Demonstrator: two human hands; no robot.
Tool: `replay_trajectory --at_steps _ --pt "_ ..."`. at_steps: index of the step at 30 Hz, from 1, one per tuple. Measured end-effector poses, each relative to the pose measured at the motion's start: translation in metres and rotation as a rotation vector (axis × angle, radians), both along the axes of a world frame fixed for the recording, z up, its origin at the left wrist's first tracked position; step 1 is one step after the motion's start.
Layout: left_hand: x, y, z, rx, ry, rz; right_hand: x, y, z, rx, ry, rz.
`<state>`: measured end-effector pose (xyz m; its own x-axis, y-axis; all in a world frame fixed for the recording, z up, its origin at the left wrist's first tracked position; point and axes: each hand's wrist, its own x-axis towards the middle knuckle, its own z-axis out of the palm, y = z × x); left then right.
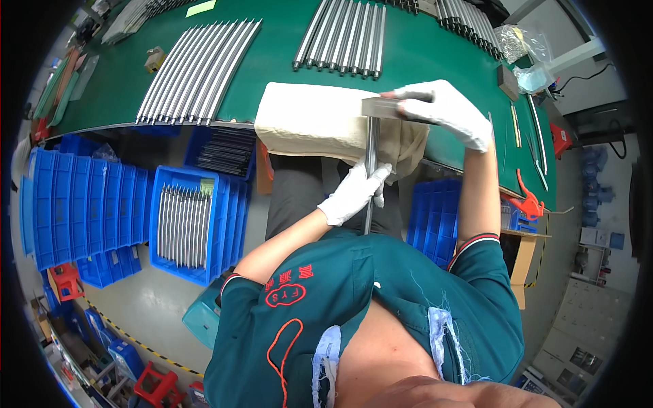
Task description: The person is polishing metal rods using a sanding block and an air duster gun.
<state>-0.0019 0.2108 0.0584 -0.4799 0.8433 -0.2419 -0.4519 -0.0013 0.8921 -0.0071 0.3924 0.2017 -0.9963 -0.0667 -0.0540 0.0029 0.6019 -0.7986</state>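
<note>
My left hand, in a white glove, is wrapped round a shiny metal rod that points away from my lap. The rod's far part lies on a cream cloth pad at the table's near edge. My right hand, also gloved in white, grips a grey rectangular block between thumb and fingers. This block sits across the rod's far end; motion blurs it a little, and whether it touches the rod I cannot tell.
Rows of metal rods and more rods lie on the green table. A blue crate of rods stands left of my lap, near stacked blue crates. A red-handled air gun hangs at the right edge.
</note>
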Motion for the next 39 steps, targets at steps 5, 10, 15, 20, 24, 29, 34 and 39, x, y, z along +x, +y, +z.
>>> replay_trajectory --at_steps 5,10,15,20,24,29,34,39 --pt "0.003 -0.001 0.002 0.01 0.0 0.026 -0.011 -0.024 0.001 0.088 0.017 0.011" --pt "0.006 0.001 0.018 -0.133 0.088 0.054 -0.002 -0.002 0.015 0.061 -0.151 -0.044" --pt "-0.001 0.001 0.017 -0.097 0.119 0.01 -0.01 -0.016 -0.004 0.064 0.076 0.091" --pt "-0.003 0.001 0.017 0.11 -0.285 -0.044 0.026 0.04 0.006 -0.047 -0.07 -0.112" --pt "-0.002 -0.007 0.02 0.092 -0.151 -0.068 0.048 0.052 0.006 -0.153 -0.044 -0.24" --pt "-0.001 -0.004 0.01 0.099 -0.121 -0.011 0.031 0.035 0.006 -0.123 -0.006 -0.12" --pt "0.002 -0.002 -0.001 0.034 0.103 -0.017 -0.011 -0.018 -0.002 0.04 0.017 0.066" --pt "0.003 -0.001 0.002 0.009 0.017 -0.021 -0.002 0.008 0.003 0.036 -0.022 0.036"
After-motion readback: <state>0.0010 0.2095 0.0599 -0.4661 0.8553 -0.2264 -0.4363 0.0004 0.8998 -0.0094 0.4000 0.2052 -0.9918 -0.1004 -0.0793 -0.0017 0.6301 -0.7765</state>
